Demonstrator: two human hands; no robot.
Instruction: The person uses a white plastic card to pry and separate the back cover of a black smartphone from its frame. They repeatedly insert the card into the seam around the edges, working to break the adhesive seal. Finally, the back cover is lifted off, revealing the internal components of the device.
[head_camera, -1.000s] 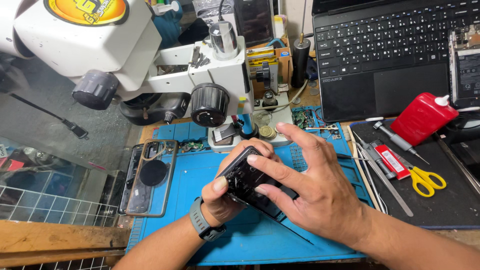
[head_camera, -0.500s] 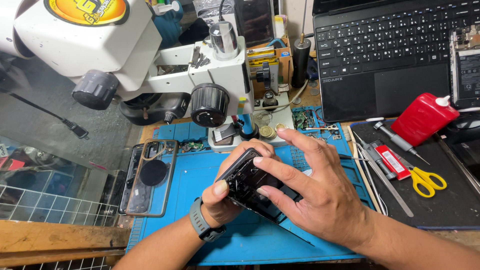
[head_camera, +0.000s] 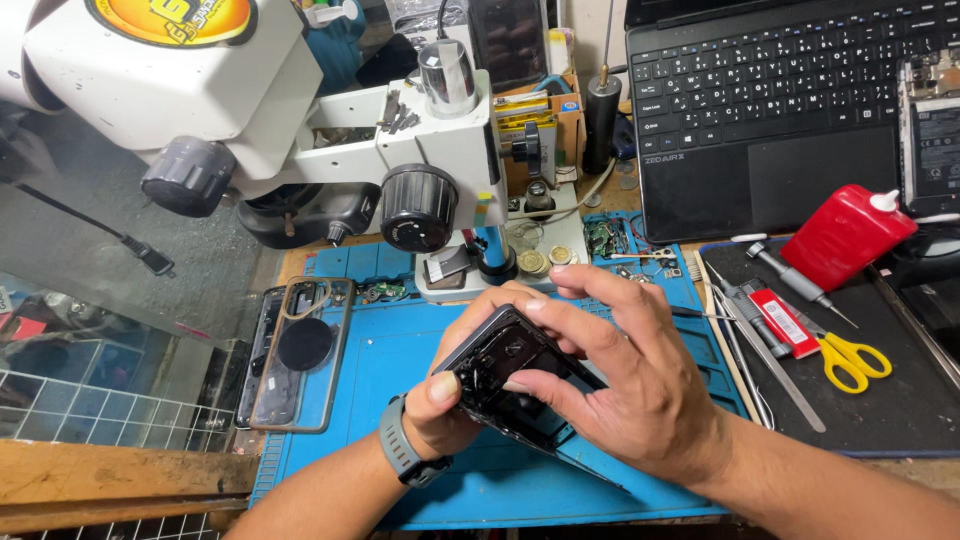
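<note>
While both hands (head_camera: 560, 390) clamp opened phone (head_camera: 505, 375), microscope (head_camera: 300, 130) close behind, case (head_camera: 300, 355) beside left.

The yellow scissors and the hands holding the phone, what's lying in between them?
In the head view, tools lie between the yellow scissors and the right hand on the opened phone: a small red-and-white tool and thin metal tweezers, on the black mat.
</note>
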